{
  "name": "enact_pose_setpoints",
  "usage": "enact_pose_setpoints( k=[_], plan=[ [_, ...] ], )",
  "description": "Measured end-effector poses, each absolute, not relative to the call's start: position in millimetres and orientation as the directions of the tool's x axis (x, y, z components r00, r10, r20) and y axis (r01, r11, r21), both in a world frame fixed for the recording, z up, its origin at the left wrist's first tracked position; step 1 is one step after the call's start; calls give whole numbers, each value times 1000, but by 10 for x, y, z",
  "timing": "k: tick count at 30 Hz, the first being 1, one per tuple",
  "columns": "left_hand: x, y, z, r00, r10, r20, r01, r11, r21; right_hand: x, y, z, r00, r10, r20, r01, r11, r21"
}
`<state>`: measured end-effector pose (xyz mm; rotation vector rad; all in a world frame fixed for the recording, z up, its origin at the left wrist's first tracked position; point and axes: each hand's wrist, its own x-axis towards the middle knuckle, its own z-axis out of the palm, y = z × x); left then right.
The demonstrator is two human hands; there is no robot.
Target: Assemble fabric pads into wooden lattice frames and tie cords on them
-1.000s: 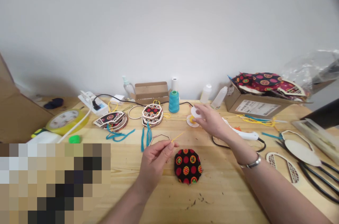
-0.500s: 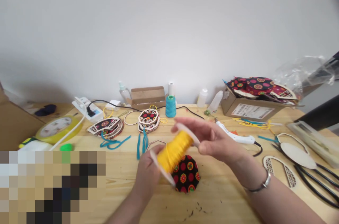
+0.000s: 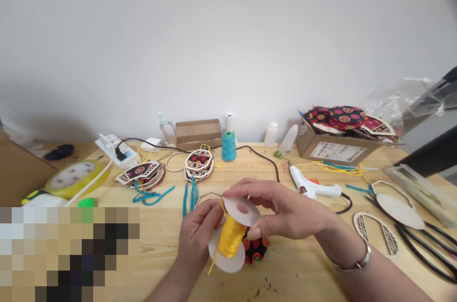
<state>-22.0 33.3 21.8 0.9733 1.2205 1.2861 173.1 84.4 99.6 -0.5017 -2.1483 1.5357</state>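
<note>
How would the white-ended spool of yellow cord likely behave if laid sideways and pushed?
The white-ended spool of yellow cord would probably roll, since its upper disc and lower disc look round. It might also unwind a little, as a yellow strand trails past the lower disc.

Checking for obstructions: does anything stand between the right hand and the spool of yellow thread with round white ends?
Nothing visible does: the right hand grips the spool by its upper end. The red-dotted black fabric piece shows behind, partly hidden.
</note>
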Motion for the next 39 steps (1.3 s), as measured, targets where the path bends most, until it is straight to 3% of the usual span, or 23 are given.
enact_pose_setpoints(
  k=[3,6,11,14,17,21,24,35,39],
  plan=[
    [-204,379,298,-33,970,-242,-372,213,904,1668,863,904,-789,591,167,-132,103,-986],
    [-189,411,291,-7,972,-236,-471,205,858,1622,896,806,-740,650,172,-267,-50,-962],
    [-170,412,145,6,984,-177,-464,159,871,1534,893,752,-600,772,210,-306,21,-952],
    [-153,404,119,59,972,-226,-421,230,878,1490,882,746,-513,831,215,-138,167,-976],
    [-145,404,149,103,958,-268,-410,286,866,1503,960,745,-448,864,230,154,328,-932],
    [-163,416,188,139,946,-292,-413,323,851,1612,1277,710,-341,895,286,583,440,-683],
    [-178,425,198,133,949,-285,-438,314,842,1696,1595,632,-280,928,246,776,370,-511],
    [-188,415,213,132,948,-288,-457,316,831,1767,1991,654,-256,956,141,907,288,-308],
    [-185,418,226,136,944,-300,-458,329,826,2057,1999,743,-201,973,111,960,218,-177]
  ],
)
